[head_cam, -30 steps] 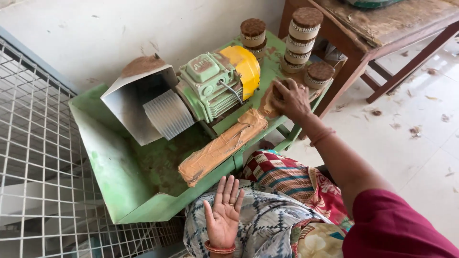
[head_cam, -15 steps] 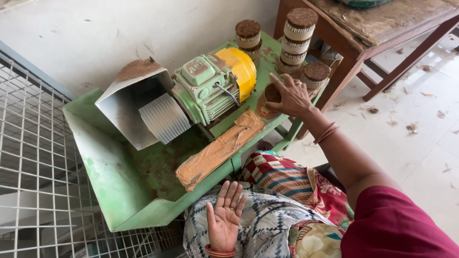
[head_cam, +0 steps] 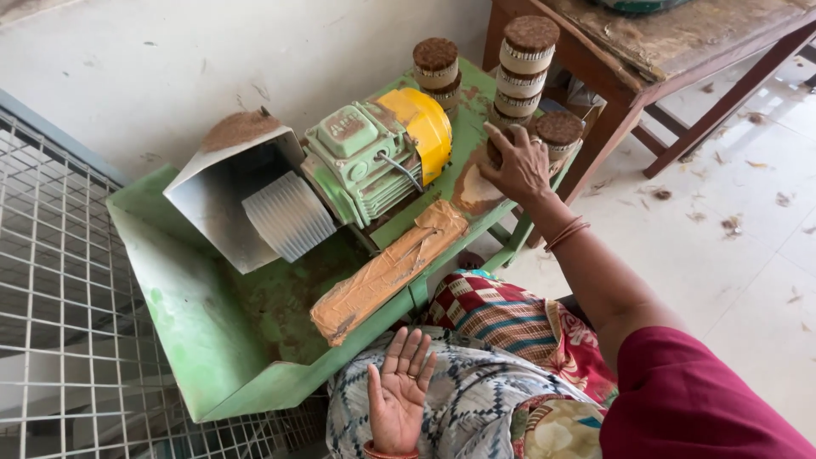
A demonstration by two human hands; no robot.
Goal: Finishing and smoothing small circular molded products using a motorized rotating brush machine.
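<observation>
Brown-topped cup [head_cam: 497,151] half hidden under right hand [head_cam: 520,166], fingers curled on it; left hand [head_cam: 399,393] open, empty.

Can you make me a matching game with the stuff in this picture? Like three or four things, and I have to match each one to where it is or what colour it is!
Things:
1. left hand
2. right hand
3. motor end cap
4. metal chute

Places, colours or states:
A. yellow
B. silvery, next to the finned end of the green motor
C. palm up, resting on the lap
D. reaching to a brown-topped round piece on the green stand

Pairs: 1-C, 2-D, 3-A, 4-B
</observation>
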